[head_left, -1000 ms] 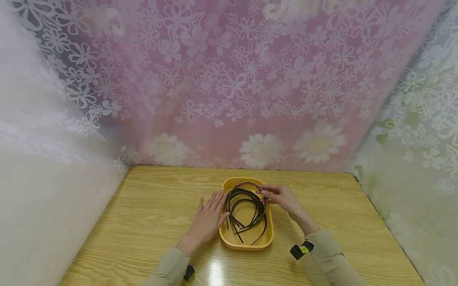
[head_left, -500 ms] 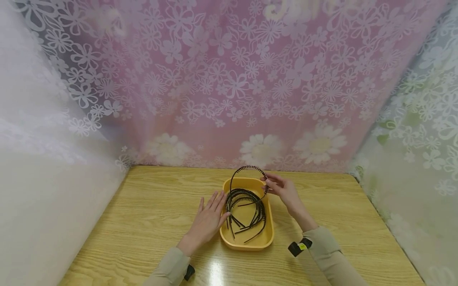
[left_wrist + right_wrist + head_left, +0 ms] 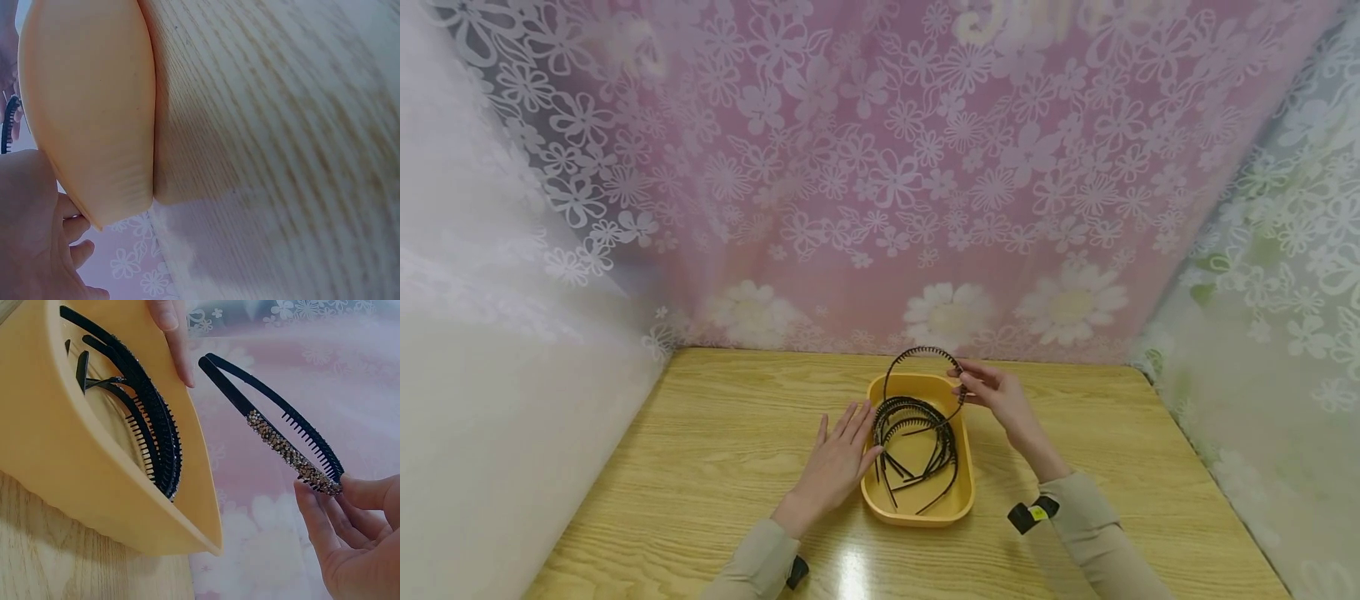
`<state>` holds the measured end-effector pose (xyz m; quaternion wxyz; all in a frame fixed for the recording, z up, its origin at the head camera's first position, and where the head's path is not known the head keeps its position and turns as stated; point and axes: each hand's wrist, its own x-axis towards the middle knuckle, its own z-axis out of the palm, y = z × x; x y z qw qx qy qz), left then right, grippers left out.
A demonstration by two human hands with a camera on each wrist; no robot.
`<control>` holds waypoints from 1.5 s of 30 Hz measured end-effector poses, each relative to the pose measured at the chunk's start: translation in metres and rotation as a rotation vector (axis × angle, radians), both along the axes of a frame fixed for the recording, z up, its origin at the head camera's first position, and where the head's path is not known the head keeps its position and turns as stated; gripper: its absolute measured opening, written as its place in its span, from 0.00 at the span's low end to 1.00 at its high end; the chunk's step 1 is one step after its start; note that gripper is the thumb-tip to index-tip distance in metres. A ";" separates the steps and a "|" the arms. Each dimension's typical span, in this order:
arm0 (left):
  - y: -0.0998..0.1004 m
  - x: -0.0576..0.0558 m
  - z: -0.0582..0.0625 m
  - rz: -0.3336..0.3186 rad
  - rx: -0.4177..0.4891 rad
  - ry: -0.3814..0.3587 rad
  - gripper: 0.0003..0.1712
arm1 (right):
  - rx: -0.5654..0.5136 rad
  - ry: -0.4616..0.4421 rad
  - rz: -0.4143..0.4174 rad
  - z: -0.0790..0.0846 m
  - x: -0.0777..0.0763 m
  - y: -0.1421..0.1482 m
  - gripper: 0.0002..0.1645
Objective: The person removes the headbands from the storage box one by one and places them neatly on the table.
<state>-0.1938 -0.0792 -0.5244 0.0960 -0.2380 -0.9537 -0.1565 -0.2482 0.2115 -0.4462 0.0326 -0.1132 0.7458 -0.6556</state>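
My right hand [image 3: 998, 400] pinches a black toothed headband [image 3: 284, 447] between thumb and fingers; glittery gold and silver stones cover part of its outer side. It is raised above the far end of a yellow plastic bin [image 3: 917, 518]. Several more black headbands [image 3: 951, 454] lie nested together inside the bin, their comb teeth facing inward. On the bin's left rim rests my left hand [image 3: 835, 467], fingers straight and spread. In the left wrist view that hand [image 3: 31, 219] lies along the bin's outer wall [image 3: 94, 112].
The bin stands on a wood-grain table [image 3: 715, 467]. Pink flowered cloth [image 3: 880, 208] hangs along the table's back edge. Pale cloth walls [image 3: 520, 333] flank it on the left and right. A black wrist camera [image 3: 1032, 515] is strapped on the right sleeve.
My right hand has lifted one headband up out of the pile and away toward the back, then held it nearly still over the last half second. The left hand has stayed put.
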 end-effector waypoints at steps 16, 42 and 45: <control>0.002 0.001 0.005 0.013 -0.042 -0.039 0.37 | 0.019 -0.008 -0.067 0.003 -0.018 0.044 0.30; 0.001 -0.001 0.002 0.005 -0.019 -0.034 0.37 | 0.172 -0.040 -0.155 -0.022 -0.053 0.116 0.29; 0.001 -0.001 0.003 0.009 -0.029 -0.043 0.37 | 0.174 -0.039 -0.163 -0.025 -0.054 0.118 0.29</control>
